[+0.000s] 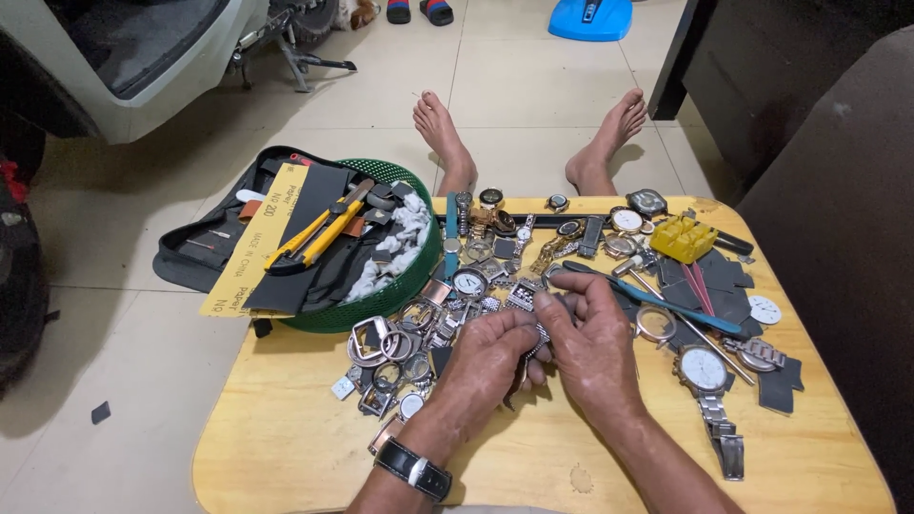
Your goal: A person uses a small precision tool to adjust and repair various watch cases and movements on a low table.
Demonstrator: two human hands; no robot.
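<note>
Nearest on the wooden table, the left hand and right hand meet, each grip closed on a metal watch band pinched between their fingertips. The left wrist wears a black-strapped watch. Just left of the band lies a heap of watch cases and buckles; right of it lie a white-faced watch and a blue-handled tool. Beyond the band sit a green basket with a yellow knife and a yellow plastic block. Farther off, two bare feet rest on the tiled floor.
</note>
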